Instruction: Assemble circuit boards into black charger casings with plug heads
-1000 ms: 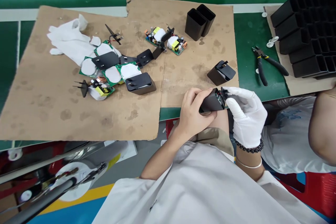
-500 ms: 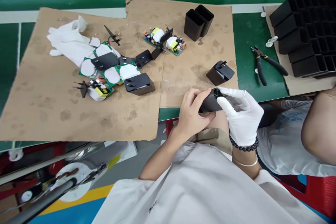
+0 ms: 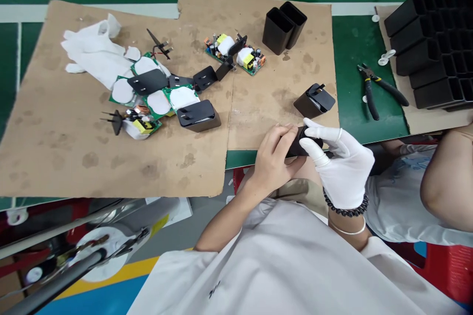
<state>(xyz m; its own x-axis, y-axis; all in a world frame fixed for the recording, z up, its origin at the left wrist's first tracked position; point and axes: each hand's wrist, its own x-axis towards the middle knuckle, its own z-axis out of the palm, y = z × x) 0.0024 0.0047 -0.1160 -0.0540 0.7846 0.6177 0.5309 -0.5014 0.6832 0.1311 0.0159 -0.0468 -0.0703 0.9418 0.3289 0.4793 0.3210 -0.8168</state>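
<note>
Thumb and fingertips of the gloved right hand (image 3: pixel 343 160) pinch what appears to be a black cap (image 3: pixel 317 141), mostly covered by the glove, at the right end of a black case (image 3: pixel 296 148) held at the near edge of the cardboard (image 3: pixel 258 108). The bare left hand (image 3: pixel 273 155) grips the case, fingers curled over its far side, thumb on the near side. A second ago the cap stood off that end and circuitry showed in the gap; now none is visible, which suggests the parts have come together, though whether they sit flush cannot be told. Just beyond lies a capped adapter (image 3: pixel 315 100); farther off, two open sleeves (image 3: pixel 278 30) stand together, with pliers (image 3: pixel 373 83) at right.
</note>
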